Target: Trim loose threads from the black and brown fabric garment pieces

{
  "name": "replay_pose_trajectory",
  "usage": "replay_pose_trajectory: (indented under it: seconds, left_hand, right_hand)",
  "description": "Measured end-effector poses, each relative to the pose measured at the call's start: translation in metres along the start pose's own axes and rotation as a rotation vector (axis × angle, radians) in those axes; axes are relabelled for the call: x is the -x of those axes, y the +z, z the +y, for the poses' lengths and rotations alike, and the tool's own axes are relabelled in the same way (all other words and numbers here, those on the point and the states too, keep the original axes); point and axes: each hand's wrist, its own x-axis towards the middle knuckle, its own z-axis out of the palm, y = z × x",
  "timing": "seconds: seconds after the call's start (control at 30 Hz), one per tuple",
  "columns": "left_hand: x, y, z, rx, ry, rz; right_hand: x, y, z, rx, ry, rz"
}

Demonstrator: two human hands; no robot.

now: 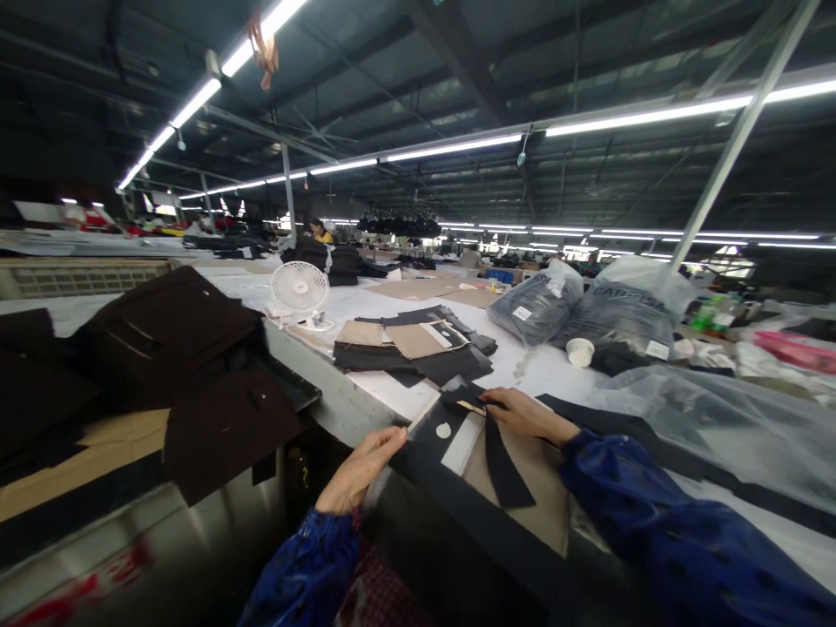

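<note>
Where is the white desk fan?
In the head view, the white desk fan stands left of centre on the white table, between dark brown fabric and a stack of black and tan pieces.

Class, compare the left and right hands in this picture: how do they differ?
The left hand sits by the table's edge, fingertips at the black fabric; the right hand lies farther in, over the fabric and tan card. The left's fingers point rightward, the right's leftward. Both are bare, with blue sleeves.
</note>
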Motion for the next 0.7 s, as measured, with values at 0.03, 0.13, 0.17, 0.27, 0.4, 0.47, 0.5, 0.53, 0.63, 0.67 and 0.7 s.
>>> replay_pose_trajectory:
  seconds: [0.03, 0.13, 0.17, 0.27, 0.4, 0.47, 0.5, 0.53, 0.63, 0.67, 0.7]
  left_hand:
    - [0.002, 0.003, 0.001, 0.013, -0.015, -0.021]
    - [0.01, 0.009, 0.01, 0.047, -0.037, -0.11]
    - [0.013, 0.01, 0.015, 0.055, -0.023, -0.121]
    - [0.022, 0.008, 0.037, 0.069, 0.074, -0.065]
    - [0.019, 0.014, 0.078, 0.133, 0.348, 0.149]
    - [0.006, 0.025, 0.095, 0.265, 0.526, 0.325]
    - [-0.002, 0.032, 0.1, 0.34, 0.586, 0.407]
    - [-0.012, 0.039, 0.102, 0.391, 0.609, 0.463]
    - [-0.039, 0.066, 0.087, 0.459, 0.509, 0.509]
    - [-0.045, 0.075, 0.076, 0.473, 0.443, 0.5]
    - [-0.05, 0.083, 0.064, 0.482, 0.37, 0.484]
  right_hand:
    - [0.001, -0.002, -0.002, -0.042, -0.088, -0.035]
    - [0.003, -0.01, -0.006, -0.167, -0.186, -0.105]
    - [0.004, -0.013, -0.004, -0.181, -0.131, -0.088]
    - [0.004, -0.023, 0.006, -0.179, 0.074, 0.067]
    - [0.004, -0.038, 0.018, -0.395, 0.175, 0.3]
    - [0.005, -0.042, 0.019, -0.7, 0.203, 0.342]
    - [0.006, -0.042, 0.018, -0.853, 0.21, 0.335]
    - [0.006, -0.041, 0.017, -0.973, 0.212, 0.317]
    - [0.004, -0.03, 0.011, -1.196, 0.223, 0.183]
    - [0.003, -0.026, 0.009, -1.25, 0.24, 0.144]
    - [0.002, -0.022, 0.008, -1.297, 0.28, 0.133]
